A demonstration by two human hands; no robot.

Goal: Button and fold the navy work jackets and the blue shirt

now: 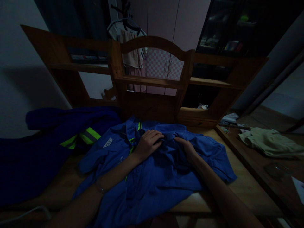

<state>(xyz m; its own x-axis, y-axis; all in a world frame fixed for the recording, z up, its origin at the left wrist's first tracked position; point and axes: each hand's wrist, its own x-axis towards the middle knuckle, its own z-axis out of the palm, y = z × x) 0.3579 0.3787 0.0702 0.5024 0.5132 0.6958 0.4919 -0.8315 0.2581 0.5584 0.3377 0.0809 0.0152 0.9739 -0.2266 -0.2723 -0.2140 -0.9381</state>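
A blue short-sleeved work shirt (pixel 152 177) with lime-green trim lies spread on a wooden bed surface (pixel 239 190). My left hand (pixel 148 142) rests near the shirt's collar with its fingers curled over the cloth. Just to its right, my right hand (pixel 186 146) pinches a fold of the same shirt near the shoulder. Both forearms lie across the shirt's front. The room is dim.
A dark blue garment (pixel 59 133) with reflective yellow-green stripes is heaped at the left. The wooden headboard (pixel 152 82) with shelves stands right behind the shirt. An olive cloth (pixel 268 142) lies on the floor at the right, beyond the bed's edge.
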